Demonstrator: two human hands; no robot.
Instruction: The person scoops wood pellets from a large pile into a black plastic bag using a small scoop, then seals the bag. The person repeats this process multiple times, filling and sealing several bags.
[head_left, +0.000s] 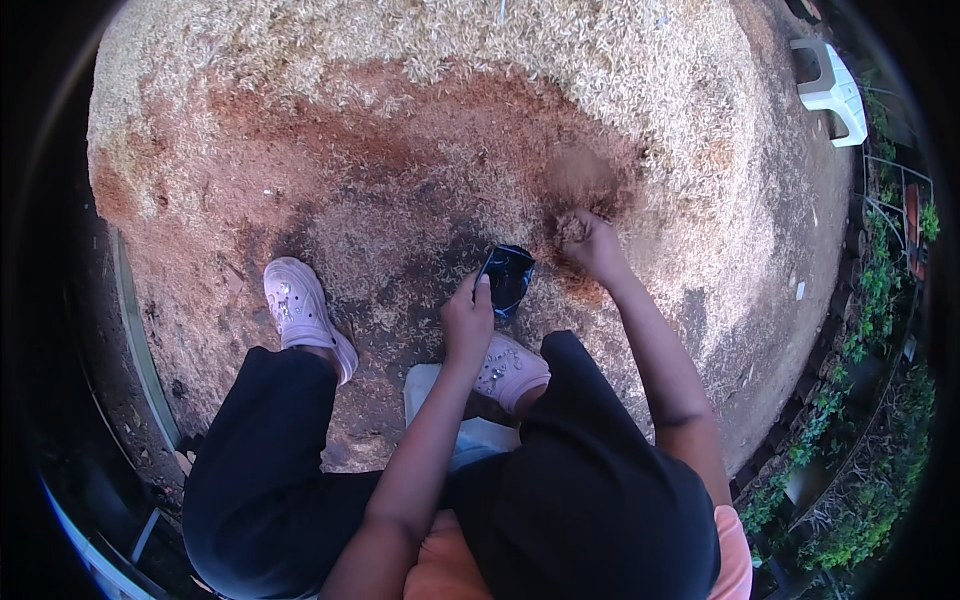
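Note:
My left hand (468, 318) grips a small black plastic bag (508, 280) by its near left side, between thumb and fingers. The bag's mouth faces up and looks dark inside; how full it is I cannot tell. To the right of it, my right hand (598, 248) is closed around a clump of brown soil (571, 230) mixed with pale husks. That hand is low over a dug-up patch of loose brown soil (583, 172), apart from the bag.
Pale husks (450, 40) cover reddish earth (350, 160) all around. My pink clogs (297, 303) stand on either side below the hands. A white plastic stool (838, 95) stands at the far right, near green plants (860, 340). A wooden edge (145, 340) runs along the left.

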